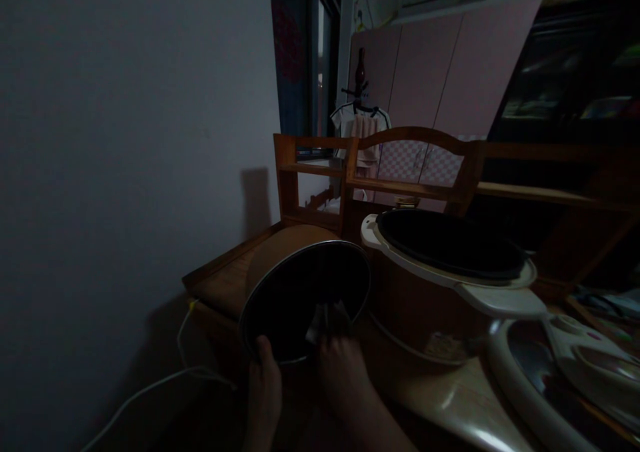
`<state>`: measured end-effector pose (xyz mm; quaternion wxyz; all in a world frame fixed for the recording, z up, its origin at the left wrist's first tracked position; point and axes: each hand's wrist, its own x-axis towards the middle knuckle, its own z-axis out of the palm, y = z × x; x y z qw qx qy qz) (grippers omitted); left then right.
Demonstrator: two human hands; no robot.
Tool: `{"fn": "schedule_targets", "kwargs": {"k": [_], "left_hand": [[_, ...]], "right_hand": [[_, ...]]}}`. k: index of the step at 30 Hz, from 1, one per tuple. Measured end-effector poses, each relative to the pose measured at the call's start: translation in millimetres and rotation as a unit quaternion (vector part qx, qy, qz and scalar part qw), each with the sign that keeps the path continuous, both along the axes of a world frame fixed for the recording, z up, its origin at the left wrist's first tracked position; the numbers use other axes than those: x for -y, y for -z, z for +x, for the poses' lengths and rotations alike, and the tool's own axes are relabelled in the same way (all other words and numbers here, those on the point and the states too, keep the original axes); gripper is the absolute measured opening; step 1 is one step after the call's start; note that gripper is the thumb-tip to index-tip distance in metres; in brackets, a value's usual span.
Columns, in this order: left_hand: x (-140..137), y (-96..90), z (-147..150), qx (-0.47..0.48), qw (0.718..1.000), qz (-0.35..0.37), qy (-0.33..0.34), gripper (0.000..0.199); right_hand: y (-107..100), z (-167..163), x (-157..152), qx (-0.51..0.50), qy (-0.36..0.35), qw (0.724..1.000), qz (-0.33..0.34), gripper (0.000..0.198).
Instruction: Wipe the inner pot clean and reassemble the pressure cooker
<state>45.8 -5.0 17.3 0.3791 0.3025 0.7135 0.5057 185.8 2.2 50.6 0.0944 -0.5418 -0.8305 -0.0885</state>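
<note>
A round inner pot [287, 255] with a tan outside and a dark inside lies tilted on the wooden desk, its mouth turned toward me. My left hand [265, 379] grips its lower left rim, thumb over the edge. At the lower right of the mouth, my right hand [340, 355] is closed around a pale, crumpled cloth or tissue [316, 322] held inside the pot. Dim light and blur hide the fingertips. Right of the pot stands a large cooker [415, 305] with a white rim and a dark opening.
A cooker lid [530, 365] lies on the desk at the right. A white cord [145, 389] hangs off the desk's left side by the wall [125, 139]. Behind the pots rises a wooden shelf frame [413, 189]; pink cabinets [425, 72] stand farther back.
</note>
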Motion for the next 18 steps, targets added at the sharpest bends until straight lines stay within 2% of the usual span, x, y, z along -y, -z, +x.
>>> {"fn": "schedule_targets", "kwargs": {"k": [4,7,12,15,18], "left_hand": [[-1,-1.5,0,-0.016,1.0,0.024,-0.008,0.08],[0,-0.8,0,-0.01,1.0,0.017,-0.01,0.082],[2,0.3,0,0.001,1.0,-0.003,-0.007,0.089],[1,-1.0,0,0.005,1.0,0.02,-0.004,0.085],[0,-2.0,0,0.015,1.0,0.014,-0.009,0.084]], "right_hand": [[3,-5,0,0.009,0.012,1.0,-0.004,0.046],[9,-6,-1,-0.002,0.001,1.0,0.011,0.049],[11,-6,-1,-0.013,0.001,1.0,0.021,0.044],[8,-6,0,-0.025,-0.001,0.999,0.033,0.043],[7,-6,2,-0.03,-0.012,0.999,0.026,0.037]]}}
